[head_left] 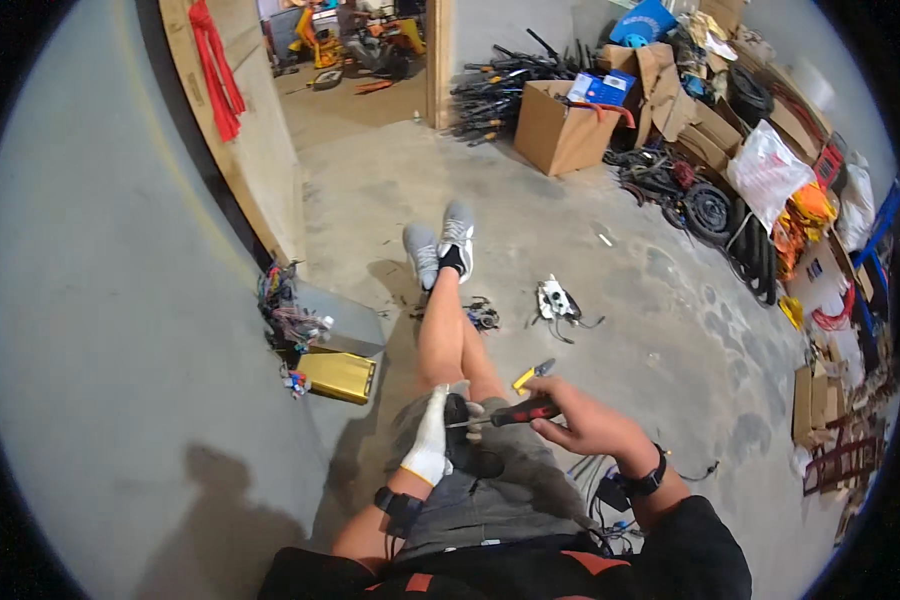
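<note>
The right grip point(595, 425) wraps a red-and-black screwdriver point(525, 411), pointed at the black part point(457, 408) that the gloved left grip point(433, 430) clasps over the lap point(530, 475), seemingly to steady it.

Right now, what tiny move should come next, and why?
Probably steady the screwdriver against the dark part: the right hand grips its handle, the shaft reaches the part in the gloved left hand, but I can't tell whether the tip is seated.

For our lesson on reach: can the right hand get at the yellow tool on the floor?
Probably: the way to the yellow tool looks clear, though the right hand holds a screwdriver.
</note>
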A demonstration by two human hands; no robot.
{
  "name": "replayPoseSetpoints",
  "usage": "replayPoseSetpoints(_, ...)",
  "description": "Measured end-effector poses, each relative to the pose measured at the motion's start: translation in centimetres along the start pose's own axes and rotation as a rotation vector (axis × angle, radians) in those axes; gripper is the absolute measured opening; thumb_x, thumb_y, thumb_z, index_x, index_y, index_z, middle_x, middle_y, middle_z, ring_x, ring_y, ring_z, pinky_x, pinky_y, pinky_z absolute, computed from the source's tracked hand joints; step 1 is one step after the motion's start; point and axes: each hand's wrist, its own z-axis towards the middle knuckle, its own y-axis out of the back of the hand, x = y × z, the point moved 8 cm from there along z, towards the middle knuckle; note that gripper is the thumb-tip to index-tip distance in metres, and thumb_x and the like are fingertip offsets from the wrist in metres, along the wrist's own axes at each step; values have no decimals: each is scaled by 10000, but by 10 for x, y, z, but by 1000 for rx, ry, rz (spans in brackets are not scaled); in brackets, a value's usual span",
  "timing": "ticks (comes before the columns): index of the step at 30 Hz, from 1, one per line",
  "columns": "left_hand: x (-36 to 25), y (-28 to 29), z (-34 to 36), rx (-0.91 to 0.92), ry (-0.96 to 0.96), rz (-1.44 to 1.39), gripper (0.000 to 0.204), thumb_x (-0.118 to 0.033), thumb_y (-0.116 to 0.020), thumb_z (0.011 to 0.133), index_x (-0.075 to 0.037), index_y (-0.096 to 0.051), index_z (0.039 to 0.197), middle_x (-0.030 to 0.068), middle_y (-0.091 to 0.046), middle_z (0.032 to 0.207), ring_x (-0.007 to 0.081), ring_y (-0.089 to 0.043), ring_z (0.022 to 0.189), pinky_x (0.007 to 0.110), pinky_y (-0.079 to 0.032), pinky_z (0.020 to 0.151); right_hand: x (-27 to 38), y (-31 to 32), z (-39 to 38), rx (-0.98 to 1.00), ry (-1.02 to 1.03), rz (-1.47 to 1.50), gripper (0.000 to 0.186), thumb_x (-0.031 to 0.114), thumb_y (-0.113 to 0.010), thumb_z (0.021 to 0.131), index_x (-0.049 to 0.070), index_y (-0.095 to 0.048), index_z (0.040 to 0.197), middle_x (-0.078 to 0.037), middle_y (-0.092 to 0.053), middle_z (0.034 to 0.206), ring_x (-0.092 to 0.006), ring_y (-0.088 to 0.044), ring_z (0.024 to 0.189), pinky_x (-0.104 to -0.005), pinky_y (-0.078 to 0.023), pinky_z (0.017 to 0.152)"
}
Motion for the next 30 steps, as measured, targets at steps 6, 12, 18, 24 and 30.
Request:
replayPoseSetpoints(6, 3, 25, 4, -18, -8, -3, 470, -567, -385, 1060, -182, -572, 1253, 119, -712, 854, 249, -622, 605, 367, -497, 514, -31, -1, 7, 17, -499, -248, 374, 327, -611, 1004, 10, -561, 1196, -264, -692, 992, -447, -666, 937, -518, -517, 776)
replayPoseSetpoints(12, 9, 35, 16, 48, 43, -40, 497, -597, -374, 1052, -212, -554, 1309, 127, -716, 872, 267, -639, 626, 393, -521, 525, 15, -9, 6, 53, 174, -229, 364, 249, -682, 949, 87, -555, 1249, -163, -614, 945, -384, -655, 899, -448, -534, 760)
replayPoseSetpoints(18, 5, 15, 2, -17, 4, -48, 518, -603, -420, 1037, -152, -618, 1197, 94, -691, 838, 262, -638, 605, 377, -520, 504, -27, -7, 8, -3, -287, -273, 462, 356, -697, 948, 17, -524, 1212, -231, -709, 1101, -397, -685, 1015, -485, -542, 791)
replayPoseSetpoints(24, 17, 38, 18, 122, 119, -156, 483, -595, -392, 1049, -257, -556, 1352, 147, -722, 950, 273, -656, 693, 419, -537, 581, 11, -13, 5, 63, -30, -312, 418, 322, -701, 941, 23, -545, 1188, -198, -670, 1027, -424, -671, 938, -493, -543, 777)
replayPoseSetpoints(30, 15, 32, 24, 139, 118, -116, 522, -618, -402, 1035, -190, -589, 1267, 136, -715, 906, 275, -660, 647, 408, -548, 545, 25, -3, 11, -72, 100, -194, 450, 337, -657, 970, 23, -526, 1265, -220, -674, 986, -438, -675, 898, -500, -543, 759)
